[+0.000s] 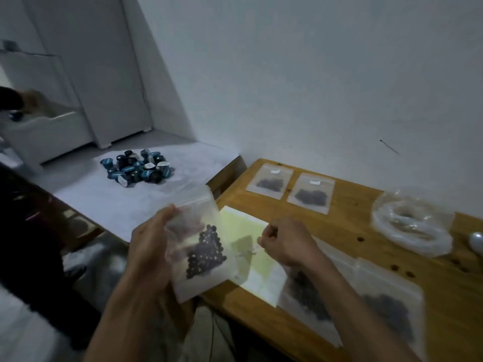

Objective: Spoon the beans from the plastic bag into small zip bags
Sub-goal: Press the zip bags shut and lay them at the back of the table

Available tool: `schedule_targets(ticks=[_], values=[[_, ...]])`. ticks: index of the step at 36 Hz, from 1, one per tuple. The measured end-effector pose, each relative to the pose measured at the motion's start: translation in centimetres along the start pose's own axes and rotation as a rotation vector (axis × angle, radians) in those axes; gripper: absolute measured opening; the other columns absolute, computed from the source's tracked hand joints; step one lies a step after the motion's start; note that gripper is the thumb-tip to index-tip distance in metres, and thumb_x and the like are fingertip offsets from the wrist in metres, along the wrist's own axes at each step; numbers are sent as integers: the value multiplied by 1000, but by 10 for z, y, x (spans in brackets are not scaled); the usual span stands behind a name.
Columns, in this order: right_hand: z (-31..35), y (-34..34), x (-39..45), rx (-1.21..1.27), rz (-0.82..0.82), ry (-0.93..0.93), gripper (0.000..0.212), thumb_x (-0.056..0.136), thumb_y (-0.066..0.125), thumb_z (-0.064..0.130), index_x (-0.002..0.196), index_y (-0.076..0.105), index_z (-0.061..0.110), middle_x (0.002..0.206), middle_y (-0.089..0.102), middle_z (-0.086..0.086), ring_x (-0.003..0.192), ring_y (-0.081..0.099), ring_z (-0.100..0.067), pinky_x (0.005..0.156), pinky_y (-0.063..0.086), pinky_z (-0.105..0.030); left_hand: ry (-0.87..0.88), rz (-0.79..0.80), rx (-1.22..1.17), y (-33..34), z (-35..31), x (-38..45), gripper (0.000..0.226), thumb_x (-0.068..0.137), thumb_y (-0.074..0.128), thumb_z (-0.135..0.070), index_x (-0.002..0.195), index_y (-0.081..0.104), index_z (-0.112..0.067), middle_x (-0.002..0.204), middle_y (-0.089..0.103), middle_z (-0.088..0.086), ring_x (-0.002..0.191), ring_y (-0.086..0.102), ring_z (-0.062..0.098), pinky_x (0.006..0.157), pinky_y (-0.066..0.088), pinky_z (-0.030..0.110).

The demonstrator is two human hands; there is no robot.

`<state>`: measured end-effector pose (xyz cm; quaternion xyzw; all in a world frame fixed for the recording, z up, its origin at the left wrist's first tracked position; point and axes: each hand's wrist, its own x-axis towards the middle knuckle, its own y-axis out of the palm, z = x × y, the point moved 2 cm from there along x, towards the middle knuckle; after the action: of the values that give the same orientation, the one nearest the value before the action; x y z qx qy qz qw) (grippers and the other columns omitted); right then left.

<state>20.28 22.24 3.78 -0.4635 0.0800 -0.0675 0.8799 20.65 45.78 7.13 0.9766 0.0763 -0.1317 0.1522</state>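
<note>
My left hand (pixel 149 246) grips a small clear zip bag (pixel 198 231) with dark beans (pixel 206 252) piled in its lower half, held upright over the table's left edge. My right hand (pixel 285 244) hovers to its right with fingers curled; whether it pinches anything I cannot tell. The large rolled-down plastic bag (pixel 413 226) with beans sits at the far right of the wooden table (pixel 352 231). A spoon (pixel 477 244) shows at the right edge. Two filled zip bags (pixel 269 181) (pixel 311 193) lie at the back; two more (pixel 308 296) (pixel 389 304) lie under my right forearm.
A pale yellow sheet (pixel 248 231) lies on the table between my hands. Left of the table, a white surface carries a heap of small blue-lidded cups (pixel 137 169). A few loose beans (pixel 402 270) dot the wood. A white wall stands close behind.
</note>
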Motion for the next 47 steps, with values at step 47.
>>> schedule_targets(ticks=[47], values=[[45, -23, -14, 581, -320, 44, 55, 75, 78, 55, 117, 52, 31, 107, 64, 11, 97, 62, -8, 84, 57, -35, 182, 351, 251, 72, 7, 11, 19, 97, 61, -16, 95, 76, -6, 94, 77, 12, 92, 75, 25, 80, 60, 51]])
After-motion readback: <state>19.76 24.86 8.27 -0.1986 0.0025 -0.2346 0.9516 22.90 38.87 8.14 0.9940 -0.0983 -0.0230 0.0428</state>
